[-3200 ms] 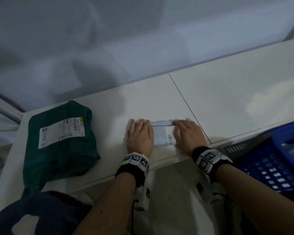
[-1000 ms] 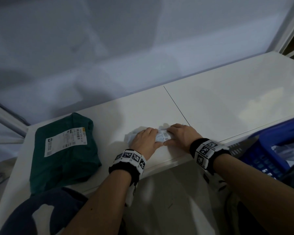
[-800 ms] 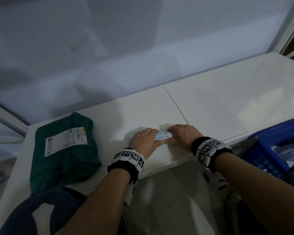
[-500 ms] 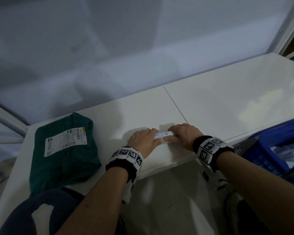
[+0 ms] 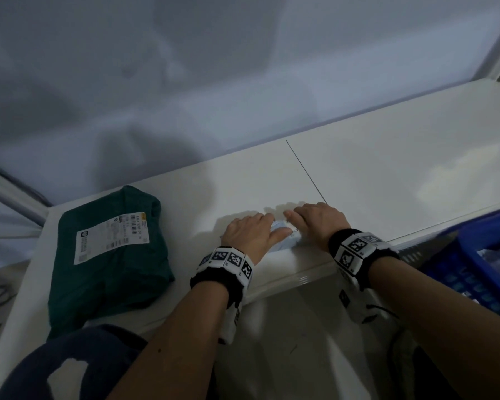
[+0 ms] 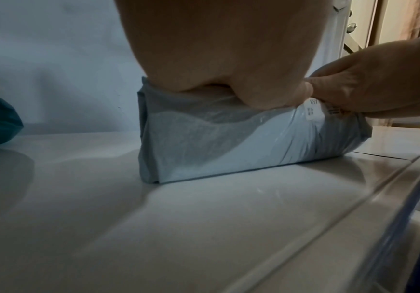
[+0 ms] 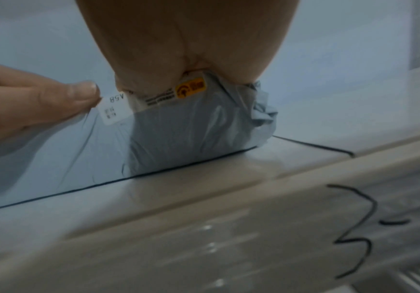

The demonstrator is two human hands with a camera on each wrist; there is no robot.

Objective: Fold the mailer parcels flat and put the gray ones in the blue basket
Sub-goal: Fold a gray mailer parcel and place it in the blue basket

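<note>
A gray mailer parcel [image 5: 284,239] lies folded into a small thick packet on the white table [image 5: 387,174], close to its front edge. My left hand [image 5: 248,232] lies flat on the packet's left part, thumb stretched across the top toward a white label [image 7: 115,108]. My right hand [image 5: 318,223] presses on the right part, fingers pointing left, palm over an orange sticker [image 7: 191,89]. The wrist views show the gray parcel [image 6: 228,142] squashed under both palms. The blue basket [image 5: 479,264] stands at the right, below table height.
A dark green mailer parcel [image 5: 110,255] with a white shipping label lies on the table's left end. A seam [image 5: 306,171] crosses the tabletop just behind my right hand. A pale wall closes the far side. Something gray lies inside the basket.
My hands have come closer together and the gray parcel is now a shorter, thicker packet. In the last second they stay pressed on it, with the left thumb slid further over the top.
</note>
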